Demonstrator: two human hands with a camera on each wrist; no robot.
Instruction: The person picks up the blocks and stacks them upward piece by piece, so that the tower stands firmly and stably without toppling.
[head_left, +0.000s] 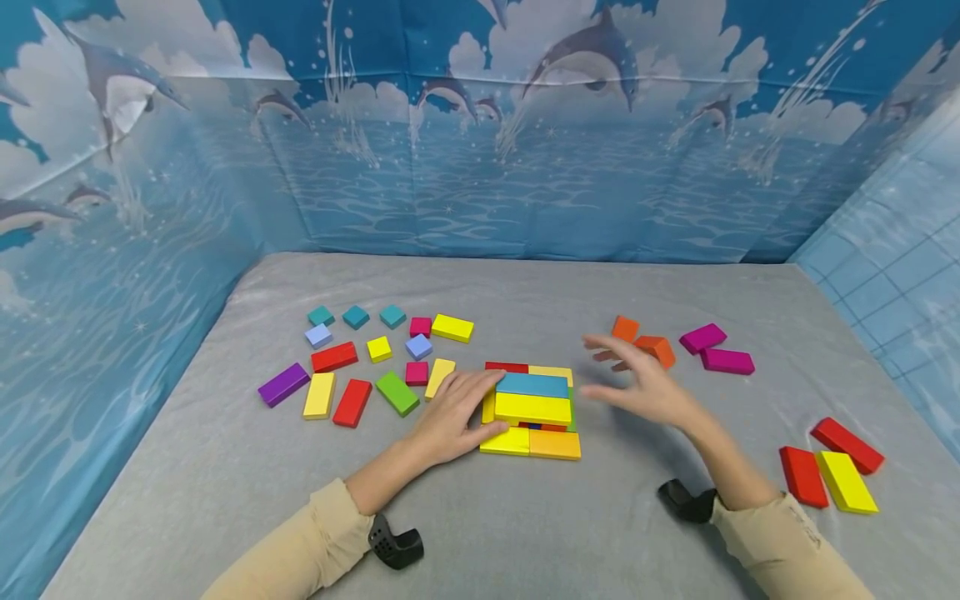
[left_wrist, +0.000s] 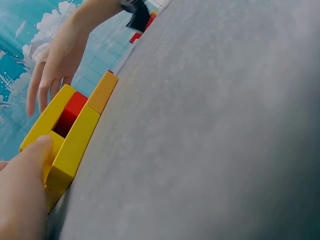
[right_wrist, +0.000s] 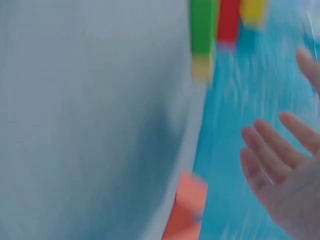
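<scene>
A low stack of coloured wooden blocks (head_left: 532,408) stands mid-table, with a blue block (head_left: 532,385) and a yellow one (head_left: 532,408) lying across its top. At its left side, my left hand (head_left: 457,414) holds a yellow block (head_left: 489,407) between thumb and fingers. In the left wrist view the thumb presses that block's near end (left_wrist: 56,145); the fingertips are mostly hidden. My right hand (head_left: 645,383) hovers in the air right of the stack, fingers spread and holding nothing. Nearest to it are two orange blocks (head_left: 657,351). The right wrist view is blurred.
Left of the stack lie many loose blocks, among them a green (head_left: 397,393), a red (head_left: 352,403) and a purple one (head_left: 283,385). Two magenta blocks (head_left: 727,362) sit at the right rear. Red and yellow blocks (head_left: 846,482) lie near the right edge. Dolphin-print curtains (head_left: 480,183) surround the table.
</scene>
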